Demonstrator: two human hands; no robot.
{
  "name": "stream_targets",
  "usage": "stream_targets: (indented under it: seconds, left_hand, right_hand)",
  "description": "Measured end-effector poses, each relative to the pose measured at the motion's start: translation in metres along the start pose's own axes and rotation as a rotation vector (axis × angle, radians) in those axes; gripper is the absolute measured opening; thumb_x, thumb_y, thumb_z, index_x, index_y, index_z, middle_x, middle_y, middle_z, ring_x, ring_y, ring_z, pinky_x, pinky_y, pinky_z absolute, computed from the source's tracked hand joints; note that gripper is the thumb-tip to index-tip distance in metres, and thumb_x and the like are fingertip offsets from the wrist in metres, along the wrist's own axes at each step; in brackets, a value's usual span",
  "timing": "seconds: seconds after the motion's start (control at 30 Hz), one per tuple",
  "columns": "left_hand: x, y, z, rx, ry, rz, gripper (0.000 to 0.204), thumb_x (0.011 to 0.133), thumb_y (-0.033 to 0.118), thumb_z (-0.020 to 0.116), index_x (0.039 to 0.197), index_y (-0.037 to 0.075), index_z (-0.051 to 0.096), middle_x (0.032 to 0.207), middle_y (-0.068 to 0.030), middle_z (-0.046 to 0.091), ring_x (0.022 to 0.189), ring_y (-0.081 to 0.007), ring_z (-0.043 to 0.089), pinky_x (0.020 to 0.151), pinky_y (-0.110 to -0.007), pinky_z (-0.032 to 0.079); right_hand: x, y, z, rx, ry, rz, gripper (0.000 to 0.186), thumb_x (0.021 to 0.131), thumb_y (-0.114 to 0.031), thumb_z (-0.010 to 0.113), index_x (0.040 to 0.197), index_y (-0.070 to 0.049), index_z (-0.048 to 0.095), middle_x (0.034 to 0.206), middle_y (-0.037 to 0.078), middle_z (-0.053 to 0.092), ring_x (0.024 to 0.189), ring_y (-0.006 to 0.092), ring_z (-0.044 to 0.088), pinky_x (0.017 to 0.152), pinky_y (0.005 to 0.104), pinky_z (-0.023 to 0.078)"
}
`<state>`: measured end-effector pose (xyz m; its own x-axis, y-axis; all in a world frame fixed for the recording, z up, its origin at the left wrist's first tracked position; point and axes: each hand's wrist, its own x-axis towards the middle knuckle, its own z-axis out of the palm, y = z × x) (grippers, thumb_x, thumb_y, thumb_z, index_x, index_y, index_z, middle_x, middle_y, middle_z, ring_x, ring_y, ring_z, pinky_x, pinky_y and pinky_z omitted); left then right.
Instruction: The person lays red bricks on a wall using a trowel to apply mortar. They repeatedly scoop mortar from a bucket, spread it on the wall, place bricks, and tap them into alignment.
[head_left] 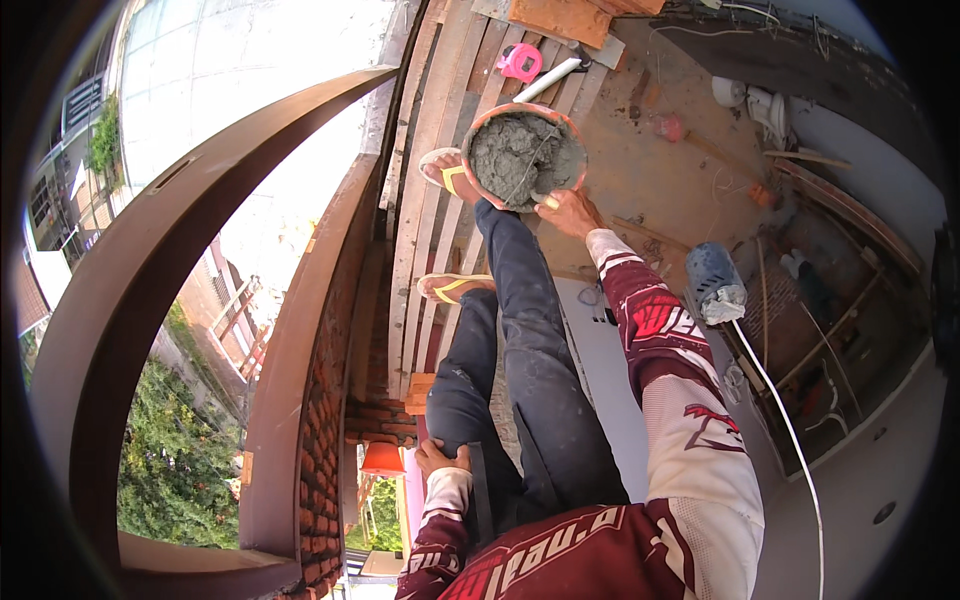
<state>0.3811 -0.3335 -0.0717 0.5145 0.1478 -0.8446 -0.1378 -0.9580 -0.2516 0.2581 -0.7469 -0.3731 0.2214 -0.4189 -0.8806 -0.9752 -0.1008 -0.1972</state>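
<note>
An orange-rimmed bucket full of wet grey mortar stands on wooden planks by my feet. At its near right rim, my right hand is closed round the pale handle of a trowel, whose blade end is in the mortar. My left hand is by my left thigh with its fingers curled. Right beside it is a dark, straight, flat strip seen edge-on; what the fingers hold is partly hidden.
A pink tape measure and a white tube lie beyond the bucket on the planks. To the left is a brown window frame with a drop outside. A blue-grey cylindrical fixture with a white cable is at right, above a lower floor.
</note>
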Motion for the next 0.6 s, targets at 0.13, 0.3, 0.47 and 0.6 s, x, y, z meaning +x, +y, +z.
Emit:
stream_targets:
  seconds: [0.13,0.3,0.47,0.6]
  left_hand:
    - [0.007,-0.01,0.0,0.041,0.009,0.01,0.053,0.065,0.023,0.081,0.104,0.011,0.048,0.107,-0.0206,0.048,0.103,-0.0425,0.051,0.09,-0.052,0.043]
    - [0.011,-0.026,0.009,0.0,0.044,0.095,0.048,0.065,0.021,0.076,0.103,0.012,0.048,0.103,-0.0217,0.048,0.096,-0.0421,0.051,0.084,-0.051,0.043]
    - [0.01,-0.016,-0.002,0.006,0.045,0.058,0.051,0.067,0.027,0.078,0.105,0.011,0.048,0.108,-0.0209,0.048,0.104,-0.0421,0.05,0.091,-0.051,0.043]
    - [0.008,-0.006,-0.011,0.021,0.003,-0.027,0.053,0.07,0.033,0.077,0.107,0.01,0.048,0.113,-0.0212,0.048,0.112,-0.0414,0.048,0.095,-0.051,0.042]
  right_hand:
    - [0.004,0.024,0.013,0.064,-0.013,-0.031,0.052,0.08,-0.048,0.066,0.111,-0.006,0.069,0.107,0.022,0.069,0.101,0.0384,0.065,0.088,0.0442,0.051]
    - [-0.019,0.022,-0.009,0.054,0.04,-0.08,0.046,0.079,-0.047,0.066,0.107,-0.01,0.071,0.103,0.02,0.069,0.097,0.0393,0.065,0.085,0.0451,0.052]
    - [-0.037,0.039,-0.032,-0.006,0.064,-0.088,0.041,0.078,-0.047,0.067,0.095,-0.009,0.07,0.094,0.02,0.069,0.089,0.0409,0.065,0.079,0.0476,0.051]
    - [-0.072,0.044,-0.063,0.001,0.095,-0.084,0.041,0.078,-0.047,0.067,0.089,-0.007,0.069,0.09,0.02,0.069,0.086,0.0416,0.065,0.076,0.048,0.051]
